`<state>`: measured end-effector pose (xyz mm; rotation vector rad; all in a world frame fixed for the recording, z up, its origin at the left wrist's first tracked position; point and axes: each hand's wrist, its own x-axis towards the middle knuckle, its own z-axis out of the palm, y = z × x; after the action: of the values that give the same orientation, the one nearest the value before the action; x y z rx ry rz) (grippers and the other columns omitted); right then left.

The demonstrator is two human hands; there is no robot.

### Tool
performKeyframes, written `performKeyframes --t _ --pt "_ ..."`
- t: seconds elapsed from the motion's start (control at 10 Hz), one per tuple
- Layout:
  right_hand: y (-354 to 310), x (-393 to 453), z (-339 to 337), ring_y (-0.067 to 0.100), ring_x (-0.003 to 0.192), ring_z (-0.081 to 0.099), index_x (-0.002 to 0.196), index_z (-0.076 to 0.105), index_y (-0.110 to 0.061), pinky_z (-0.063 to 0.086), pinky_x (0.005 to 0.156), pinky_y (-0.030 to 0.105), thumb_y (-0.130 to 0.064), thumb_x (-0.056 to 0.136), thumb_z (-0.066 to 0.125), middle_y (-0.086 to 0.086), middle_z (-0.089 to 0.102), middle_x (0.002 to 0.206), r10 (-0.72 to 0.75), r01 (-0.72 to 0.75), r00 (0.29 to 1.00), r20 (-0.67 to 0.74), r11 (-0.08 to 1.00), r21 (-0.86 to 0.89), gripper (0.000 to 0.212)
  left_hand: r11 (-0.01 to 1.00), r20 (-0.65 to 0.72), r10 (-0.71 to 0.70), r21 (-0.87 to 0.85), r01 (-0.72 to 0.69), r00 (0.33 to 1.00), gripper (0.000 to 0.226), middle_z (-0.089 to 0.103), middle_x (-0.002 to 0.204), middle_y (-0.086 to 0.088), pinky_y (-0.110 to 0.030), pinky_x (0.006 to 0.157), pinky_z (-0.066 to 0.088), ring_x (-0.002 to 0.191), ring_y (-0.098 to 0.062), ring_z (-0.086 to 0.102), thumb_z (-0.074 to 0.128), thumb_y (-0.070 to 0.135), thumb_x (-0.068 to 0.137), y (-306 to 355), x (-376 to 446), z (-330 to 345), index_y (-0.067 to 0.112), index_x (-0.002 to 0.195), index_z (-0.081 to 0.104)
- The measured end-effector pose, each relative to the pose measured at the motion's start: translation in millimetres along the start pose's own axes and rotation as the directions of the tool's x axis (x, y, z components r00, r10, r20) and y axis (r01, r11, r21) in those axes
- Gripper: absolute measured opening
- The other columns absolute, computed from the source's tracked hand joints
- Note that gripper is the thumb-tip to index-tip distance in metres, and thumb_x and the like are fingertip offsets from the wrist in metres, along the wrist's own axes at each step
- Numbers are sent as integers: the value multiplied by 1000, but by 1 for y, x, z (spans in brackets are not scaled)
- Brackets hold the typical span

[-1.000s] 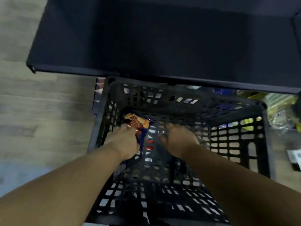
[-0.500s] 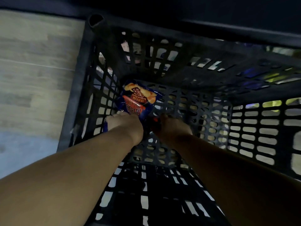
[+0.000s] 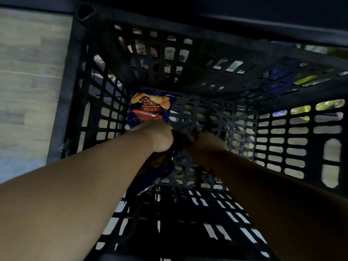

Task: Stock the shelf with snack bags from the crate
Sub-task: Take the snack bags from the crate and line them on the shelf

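Note:
I look down into a black lattice crate (image 3: pixel 293 140). A blue snack bag (image 3: pixel 150 107) with an orange chip picture stands against its far left corner. My left hand (image 3: pixel 159 137) grips that bag's lower end, with the fingers hidden behind the knuckles. A second, darker blue bag (image 3: pixel 160 166) lies under my left wrist on the crate floor. My right hand (image 3: pixel 206 145) curls down beside it, and its thumb and fingers pinch the bag's crumpled end between the two hands. The dark shelf board (image 3: pixel 263 14) runs along the top edge.
Pale wood floor (image 3: pixel 32 81) lies left of the crate. Through the crate's far and right walls show bits of other packages, white, blue and yellow (image 3: pixel 301 81). The crate walls close in on both forearms.
The view has dropped closer into the crate, and the shelf has slid up out of most of the picture. Both hands have reached deeper to the floor; the blue bag stands more upright.

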<state>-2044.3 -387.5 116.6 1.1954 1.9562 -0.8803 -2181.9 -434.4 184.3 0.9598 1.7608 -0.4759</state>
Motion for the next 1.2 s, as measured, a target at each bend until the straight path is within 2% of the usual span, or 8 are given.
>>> performKeyframes --t 0.2,0.3,0.5,0.7,0.8,1.0,1.1,1.2 --pt "4 -3 13 29 105 60 124 52 -19 48 80 36 -53 98 38 9 62 120 -12 12 1000 9 1000 20 45 992 133 -7 -122 24 991 43 53 131 -13 -27 75 44 104 -24 54 41 34 102 -12 8 25 7 134 48" --pt "8 -4 15 28 104 60 121 54 -19 45 76 34 -49 98 41 8 63 118 -8 7 1000 27 1000 20 40 970 163 1 -240 39 987 39 58 112 -9 -23 57 43 77 -16 52 42 37 101 -4 7 41 8 125 52" --pt "16 -7 12 30 106 59 126 50 -19 40 74 32 -51 98 40 9 61 120 4 -5 999 42 1000 29 43 877 51 -39 -477 58 998 31 63 92 -16 -43 70 60 77 -30 68 44 32 100 -1 20 45 4 111 52" --pt "20 -9 15 24 93 60 118 51 -19 49 77 35 -49 100 36 7 63 109 11 -16 997 72 997 70 38 944 -128 -81 -327 35 988 18 59 101 -10 -29 63 40 88 -24 56 46 18 95 -21 31 43 4 102 53" --pt "21 -9 18 28 100 59 121 51 -18 46 77 34 -47 99 38 10 62 115 5 -12 996 84 996 83 39 964 -21 -106 -246 98 994 21 58 106 -9 -27 71 40 98 -25 56 41 20 99 -26 27 46 5 109 53" --pt "21 -10 24 26 102 59 126 49 -19 49 84 38 -49 100 37 10 61 116 19 -31 990 137 996 82 41 887 202 -131 -412 206 971 40 63 69 -5 -17 47 42 53 -11 54 38 23 104 -29 20 61 -9 112 61" --pt "22 -9 26 26 101 59 126 48 -19 50 89 45 -50 99 38 10 60 113 24 -36 990 139 996 83 42 880 293 -182 -377 288 939 52 55 128 -23 -27 74 52 87 -24 59 30 36 105 -25 11 56 -3 137 43" --pt "23 -7 29 25 97 60 124 49 -20 52 86 46 -43 97 47 7 60 106 30 -37 988 152 998 47 36 831 372 -291 -358 426 881 73 37 142 -29 -50 86 53 109 -46 54 32 60 97 -27 11 57 12 151 22"
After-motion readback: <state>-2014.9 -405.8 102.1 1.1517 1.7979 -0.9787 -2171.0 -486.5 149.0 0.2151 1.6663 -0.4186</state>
